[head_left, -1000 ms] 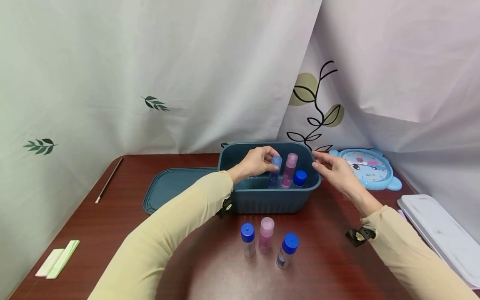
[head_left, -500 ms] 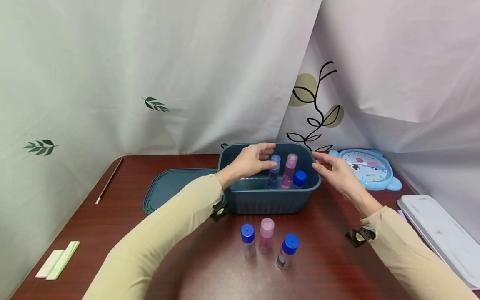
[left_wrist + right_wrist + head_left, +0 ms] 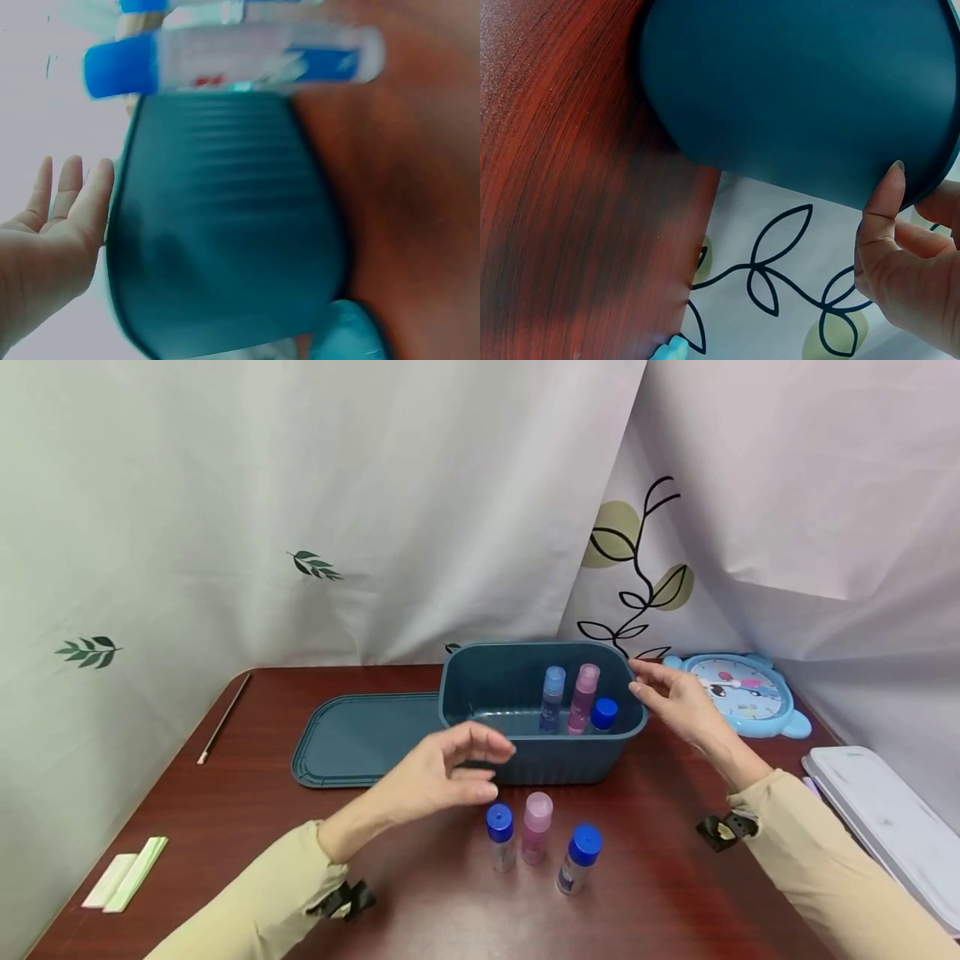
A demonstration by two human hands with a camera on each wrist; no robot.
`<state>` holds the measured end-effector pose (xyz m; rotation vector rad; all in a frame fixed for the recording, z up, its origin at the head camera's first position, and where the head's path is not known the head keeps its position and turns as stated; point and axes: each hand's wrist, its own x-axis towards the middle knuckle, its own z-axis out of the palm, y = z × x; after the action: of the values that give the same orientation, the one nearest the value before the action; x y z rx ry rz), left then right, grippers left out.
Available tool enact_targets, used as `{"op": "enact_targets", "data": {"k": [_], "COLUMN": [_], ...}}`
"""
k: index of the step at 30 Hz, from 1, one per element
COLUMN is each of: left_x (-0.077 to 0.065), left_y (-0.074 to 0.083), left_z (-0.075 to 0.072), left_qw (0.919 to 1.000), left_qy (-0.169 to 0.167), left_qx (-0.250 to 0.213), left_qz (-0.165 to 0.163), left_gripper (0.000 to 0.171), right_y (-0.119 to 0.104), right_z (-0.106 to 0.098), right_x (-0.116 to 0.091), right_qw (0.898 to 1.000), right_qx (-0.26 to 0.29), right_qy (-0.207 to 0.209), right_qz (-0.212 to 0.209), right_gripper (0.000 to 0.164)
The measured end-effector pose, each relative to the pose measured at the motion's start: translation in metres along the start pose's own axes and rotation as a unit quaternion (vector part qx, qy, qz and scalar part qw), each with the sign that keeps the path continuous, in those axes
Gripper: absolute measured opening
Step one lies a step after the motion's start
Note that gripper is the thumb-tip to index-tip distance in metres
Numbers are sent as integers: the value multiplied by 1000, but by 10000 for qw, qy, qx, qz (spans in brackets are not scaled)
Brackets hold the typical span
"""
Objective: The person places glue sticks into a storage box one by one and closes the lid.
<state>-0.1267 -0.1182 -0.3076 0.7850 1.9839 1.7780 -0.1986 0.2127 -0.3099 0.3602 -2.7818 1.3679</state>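
Observation:
My left hand (image 3: 435, 777) hovers in front of the dark teal bin (image 3: 555, 762), fingers loosely bent, holding nothing. Just right of it three capped tubes like glue sticks stand on the table: a blue-capped clear tube (image 3: 500, 837), a pink tube (image 3: 536, 828) and a leaning blue-capped tube (image 3: 577, 860). Inside the bin, at its right end, are a blue tube (image 3: 552, 697), a pink tube (image 3: 583, 697) and a blue cap (image 3: 604, 713). My right hand (image 3: 678, 703) pinches the bin's right rim; its thumb (image 3: 885, 199) lies against the outer wall in the right wrist view.
Left of the bin lies a flat teal lid (image 3: 360, 739). A pencil (image 3: 225, 718) and pale green strips (image 3: 133, 875) lie at the far left. A light blue clock (image 3: 750, 693) and a white case (image 3: 877, 827) sit on the right, with a curtain (image 3: 412, 510) behind.
My left hand has let go of the blue tube, now standing in the bin, and moved out toward the tubes in front. The right hand stays at the rim.

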Motion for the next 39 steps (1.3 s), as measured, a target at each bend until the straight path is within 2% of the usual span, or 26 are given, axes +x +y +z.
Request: {"op": "enact_targets", "data": {"k": [3, 8, 11, 15, 19, 23, 27, 31, 33, 35, 39], "left_x": [-9, -17, -19, -19, -18, -12, 2, 23, 38, 53, 83], "left_y": [-13, -30, -36, -40, -33, -3, 38, 65, 68, 64, 41], "left_z": [6, 16, 19, 21, 17, 3, -15, -28, -30, -29, -19], "left_qw": [9994, 9986, 9984, 9992, 9998, 9994, 9946, 9903, 9881, 9870, 9904], "left_qy": [-206, -347, -377, -320, -179, 148, 561, 818, 960, 1072, 976], "left_qx": [-267, -376, -384, -200, -55, 244, 582, 464, 470, 496, 617], "left_qz": [19, -112, -184, -108, -23, 195, 645, 1021, 1104, 1086, 765], "left_gripper": [47, 45, 43, 37, 32, 29, 29, 32, 32, 33, 32], "right_y": [0, 0, -1, -1, -1, -1, 0, 1, 1, 1, 0], "right_z": [0, 0, 1, 0, 0, 0, -1, 0, 1, 1, 2], "right_x": [0, 0, -1, -1, -1, -1, -1, -2, -2, -2, -1], "right_qw": [10000, 10000, 10000, 10000, 10000, 9999, 10000, 10000, 10000, 10000, 10000], "right_qx": [9, 3, 28, 43, 46, 69, 44, 24, 30, 32, -35], "right_qy": [-8, 6, -7, -14, -21, -37, 6, 13, 4, 9, 36], "right_qz": [-8, 15, 35, 48, 71, 84, 70, 42, 39, 49, 20], "right_gripper": [48, 48, 49, 49, 49, 49, 48, 48, 49, 49, 48]}}
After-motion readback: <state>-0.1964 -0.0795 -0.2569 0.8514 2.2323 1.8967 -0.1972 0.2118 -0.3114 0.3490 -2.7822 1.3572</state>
